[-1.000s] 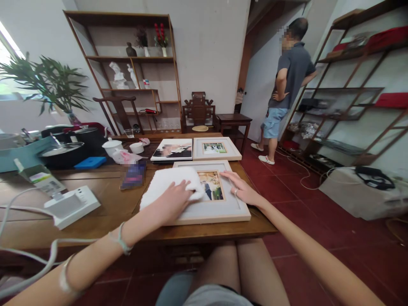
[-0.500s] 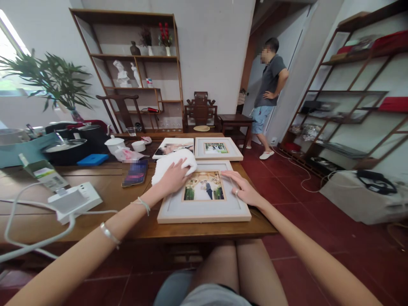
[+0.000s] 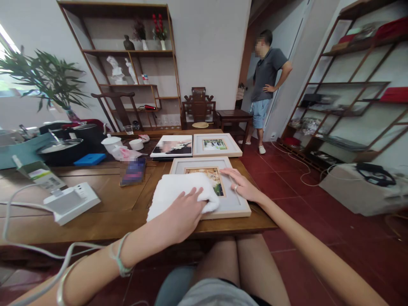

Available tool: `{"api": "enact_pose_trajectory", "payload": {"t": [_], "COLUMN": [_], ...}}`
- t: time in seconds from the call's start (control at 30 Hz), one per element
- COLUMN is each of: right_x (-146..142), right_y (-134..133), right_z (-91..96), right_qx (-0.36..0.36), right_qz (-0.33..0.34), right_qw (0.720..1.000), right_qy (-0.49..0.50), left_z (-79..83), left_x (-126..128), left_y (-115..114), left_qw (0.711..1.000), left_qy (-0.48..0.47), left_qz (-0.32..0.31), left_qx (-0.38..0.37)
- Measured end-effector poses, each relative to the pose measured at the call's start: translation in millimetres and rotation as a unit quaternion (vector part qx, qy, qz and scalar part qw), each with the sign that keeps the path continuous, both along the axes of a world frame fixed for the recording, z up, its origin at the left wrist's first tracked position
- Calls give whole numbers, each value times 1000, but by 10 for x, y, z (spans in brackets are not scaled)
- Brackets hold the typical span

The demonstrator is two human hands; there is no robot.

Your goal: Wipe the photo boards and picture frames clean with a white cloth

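A framed photo (image 3: pixel 234 213) with a pale wooden border and a wide light mat lies flat near the table's front edge. My left hand (image 3: pixel 186 212) grips a white cloth (image 3: pixel 170 191) and presses it on the frame's lower left part, hiding most of the photo. My right hand (image 3: pixel 245 187), with a ring on one finger, rests on the frame's right side, its fingers stretched out. Just behind lie a second pale framed photo (image 3: pixel 234 151) and, to its left, a white-edged picture panel (image 3: pixel 174 145).
The wooden table (image 3: pixel 127 204) also bears a phone (image 3: pixel 133 171), a blue box (image 3: pixel 90 160), a white lidded cup (image 3: pixel 111 143), a dark pot (image 3: pixel 60 149) and a white device (image 3: pixel 72 203) with cables. A person (image 3: pixel 267 80) stands by the doorway.
My left hand has drawn the white cloth from the frame's upper left toward me, across the photo to its lower edge. My right hand stays put on the frame. The view has shifted slightly.
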State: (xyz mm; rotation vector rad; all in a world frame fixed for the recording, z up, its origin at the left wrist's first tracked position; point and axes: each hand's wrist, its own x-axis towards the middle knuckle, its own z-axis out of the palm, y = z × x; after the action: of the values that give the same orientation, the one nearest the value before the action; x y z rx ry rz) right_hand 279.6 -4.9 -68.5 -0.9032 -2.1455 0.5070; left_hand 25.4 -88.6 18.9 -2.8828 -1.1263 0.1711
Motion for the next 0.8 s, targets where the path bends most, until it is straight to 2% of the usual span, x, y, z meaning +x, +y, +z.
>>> {"api": "enact_pose_trajectory", "payload": {"t": [0.1,0.27,0.37,0.43,0.5,0.57,0.67,0.8], "right_x": [-1,-2,-3,-4,-5,-5,-4,-1], "right_y": [1,-7,-19,-24,-25,-22,-14,-13], "right_z": [-2,7,24,32,35,31,20,11], "right_qx": [-3,-4,-6,-8,-10,-12,-14,-12], "right_qz": [1,8,8,9,7,6,5,2], "right_qw": [1000,1000,1000,1000,1000,1000,1000,1000], "right_qy": [-6,-9,-11,-12,-12,-12,-10,-10], "left_z": [-25,-220,-278,-288,-294,-291,-212,91], "left_x": [-7,-63,-70,-65,-59,-55,-56,-67], "left_y": [74,639,993,1151,1209,1153,873,332], "left_qw": [1000,995,986,985,987,990,996,999], "left_qy": [-19,-41,-49,-50,-43,-36,-3,50], "left_qz": [9,57,92,95,81,64,41,4], "left_qx": [-12,78,131,138,130,119,83,-12]}}
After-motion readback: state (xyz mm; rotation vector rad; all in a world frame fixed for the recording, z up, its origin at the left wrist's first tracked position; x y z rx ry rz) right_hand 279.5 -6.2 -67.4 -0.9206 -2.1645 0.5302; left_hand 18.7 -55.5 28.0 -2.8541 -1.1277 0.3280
